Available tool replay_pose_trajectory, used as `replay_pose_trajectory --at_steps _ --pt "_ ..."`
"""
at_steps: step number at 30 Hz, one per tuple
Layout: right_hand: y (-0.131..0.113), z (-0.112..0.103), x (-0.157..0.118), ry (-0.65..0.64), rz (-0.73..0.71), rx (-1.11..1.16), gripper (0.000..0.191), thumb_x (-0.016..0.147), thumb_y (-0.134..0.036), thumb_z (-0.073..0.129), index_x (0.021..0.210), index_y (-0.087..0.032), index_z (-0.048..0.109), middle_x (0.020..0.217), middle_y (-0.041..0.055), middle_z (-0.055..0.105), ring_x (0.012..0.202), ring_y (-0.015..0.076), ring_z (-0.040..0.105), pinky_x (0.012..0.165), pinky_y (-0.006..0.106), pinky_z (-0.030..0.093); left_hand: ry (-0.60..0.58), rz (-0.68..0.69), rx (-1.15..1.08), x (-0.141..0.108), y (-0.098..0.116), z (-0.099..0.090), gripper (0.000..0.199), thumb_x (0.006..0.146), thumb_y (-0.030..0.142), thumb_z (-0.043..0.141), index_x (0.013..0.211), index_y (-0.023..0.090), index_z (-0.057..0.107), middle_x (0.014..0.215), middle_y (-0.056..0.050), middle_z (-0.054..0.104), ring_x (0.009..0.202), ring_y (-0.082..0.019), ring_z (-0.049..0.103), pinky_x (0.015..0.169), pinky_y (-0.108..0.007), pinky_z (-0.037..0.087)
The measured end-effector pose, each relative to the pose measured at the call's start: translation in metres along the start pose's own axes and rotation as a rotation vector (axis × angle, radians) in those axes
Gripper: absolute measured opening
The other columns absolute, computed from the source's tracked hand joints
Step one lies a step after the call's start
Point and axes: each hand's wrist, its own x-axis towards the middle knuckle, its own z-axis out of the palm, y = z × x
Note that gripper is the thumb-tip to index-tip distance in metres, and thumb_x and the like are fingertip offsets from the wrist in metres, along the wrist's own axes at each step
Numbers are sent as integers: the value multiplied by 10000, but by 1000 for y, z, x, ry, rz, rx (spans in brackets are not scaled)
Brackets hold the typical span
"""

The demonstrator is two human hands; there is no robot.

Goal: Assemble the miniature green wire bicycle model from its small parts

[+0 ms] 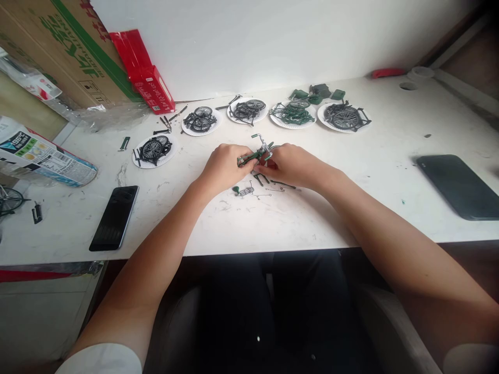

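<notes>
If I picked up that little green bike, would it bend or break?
The little green bike is probably light, since its bars look thin. The slim handlebars seem stiff but might snap. Being skinny, it could tip.

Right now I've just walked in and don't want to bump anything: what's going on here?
The left hand and right hand together hold a small green bike over the table, its silver handlebar showing between them. Small loose parts lie on the table, nearer the person. Farther back, five plates hold more bike parts.
</notes>
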Motion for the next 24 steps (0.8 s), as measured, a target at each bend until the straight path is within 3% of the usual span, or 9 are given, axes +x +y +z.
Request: replay_pose_trajectory --at_steps 24 --pt "1 1 1 -2 6 -8 327 1043 -447 593 880 -193 721 701 76 672 643 204 557 644 346 330 2 -3 -7 0 0 0 209 918 320 689 754 193 709 671 -26 606 678 -172 502 649 -323 366"
